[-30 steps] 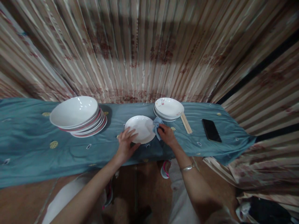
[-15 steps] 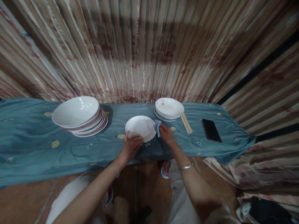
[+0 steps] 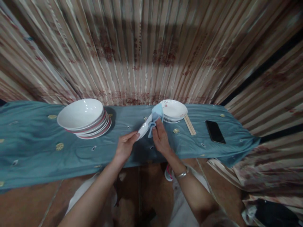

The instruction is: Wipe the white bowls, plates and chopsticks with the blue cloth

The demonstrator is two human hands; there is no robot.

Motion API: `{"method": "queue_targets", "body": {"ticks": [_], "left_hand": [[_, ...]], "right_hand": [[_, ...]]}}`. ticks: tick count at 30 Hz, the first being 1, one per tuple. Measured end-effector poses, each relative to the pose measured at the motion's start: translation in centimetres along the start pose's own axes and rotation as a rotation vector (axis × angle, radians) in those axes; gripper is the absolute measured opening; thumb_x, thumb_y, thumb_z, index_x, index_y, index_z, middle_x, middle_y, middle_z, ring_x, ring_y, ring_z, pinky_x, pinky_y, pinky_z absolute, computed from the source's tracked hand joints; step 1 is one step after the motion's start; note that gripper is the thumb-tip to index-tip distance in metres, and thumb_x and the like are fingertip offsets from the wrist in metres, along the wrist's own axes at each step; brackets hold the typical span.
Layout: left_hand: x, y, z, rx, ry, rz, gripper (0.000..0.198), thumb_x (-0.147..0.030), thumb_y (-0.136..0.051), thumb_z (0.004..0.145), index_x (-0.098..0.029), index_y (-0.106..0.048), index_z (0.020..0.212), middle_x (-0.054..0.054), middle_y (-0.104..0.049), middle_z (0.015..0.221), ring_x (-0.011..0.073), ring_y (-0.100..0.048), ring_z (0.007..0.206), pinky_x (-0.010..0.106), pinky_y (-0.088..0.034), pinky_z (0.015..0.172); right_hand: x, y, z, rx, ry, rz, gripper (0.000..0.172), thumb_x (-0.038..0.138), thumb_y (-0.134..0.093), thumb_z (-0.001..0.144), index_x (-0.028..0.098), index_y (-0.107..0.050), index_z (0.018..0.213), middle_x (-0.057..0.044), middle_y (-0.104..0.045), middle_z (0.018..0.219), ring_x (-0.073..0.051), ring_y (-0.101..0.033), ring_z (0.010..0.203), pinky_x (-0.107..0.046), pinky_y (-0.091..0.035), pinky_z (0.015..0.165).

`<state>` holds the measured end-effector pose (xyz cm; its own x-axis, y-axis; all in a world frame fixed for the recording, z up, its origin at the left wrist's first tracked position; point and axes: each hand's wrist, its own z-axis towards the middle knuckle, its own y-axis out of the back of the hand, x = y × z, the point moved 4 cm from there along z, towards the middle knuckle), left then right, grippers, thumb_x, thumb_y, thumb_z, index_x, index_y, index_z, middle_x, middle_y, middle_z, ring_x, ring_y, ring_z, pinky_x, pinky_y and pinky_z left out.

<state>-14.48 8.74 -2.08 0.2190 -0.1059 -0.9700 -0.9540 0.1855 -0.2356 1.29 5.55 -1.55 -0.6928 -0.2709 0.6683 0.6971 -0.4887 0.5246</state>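
Note:
A white plate is tilted steeply on edge above the table, seen nearly side-on. My left hand grips its lower left rim, thumb on top. My right hand is closed on a light blue cloth, pressed against the plate's right side. The cloth hides part of the plate. Just behind the cloth stands a stack of white plates, the top one with a small red flower pattern. On the left is a taller stack of dishes with a large white bowl on top.
Wooden chopsticks lie beside the right stack, and a black phone lies farther right. A blue-green cloth with yellow motifs covers the table. Pleated curtains hang directly behind. A dark bag sits low at the right.
The plate has come up off the table and turned onto its edge. My right hand and the cloth have moved left onto it; my left hand has shifted to its lower left rim.

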Motion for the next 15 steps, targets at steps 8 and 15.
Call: {"method": "queue_targets", "body": {"ticks": [8,15], "left_hand": [[-1.3,0.6,0.4,0.023,0.102,-0.401,0.021,-0.021,-0.078,0.059,-0.014,-0.072,0.077,0.005,-0.073,0.073,0.0221,-0.069,0.086,0.033,-0.051,0.084],[-0.6,1.4,1.0,0.015,0.12,-0.427,0.015,-0.018,-0.076,0.063,-0.014,-0.069,0.076,0.006,-0.074,0.075,0.0229,-0.068,0.091,0.035,-0.051,0.086]], "right_hand": [[5.0,-3.7,-1.3,0.248,0.271,-0.327,0.053,0.029,-0.036,0.096,0.027,-0.028,0.149,-0.006,-0.03,0.154,-0.028,-0.025,0.141,-0.052,-0.018,0.116],[5.0,-3.4,0.5,0.181,0.233,-0.37,0.05,0.034,-0.041,0.095,0.03,-0.035,0.145,-0.003,-0.031,0.154,-0.031,-0.023,0.14,-0.057,-0.01,0.115]]}}
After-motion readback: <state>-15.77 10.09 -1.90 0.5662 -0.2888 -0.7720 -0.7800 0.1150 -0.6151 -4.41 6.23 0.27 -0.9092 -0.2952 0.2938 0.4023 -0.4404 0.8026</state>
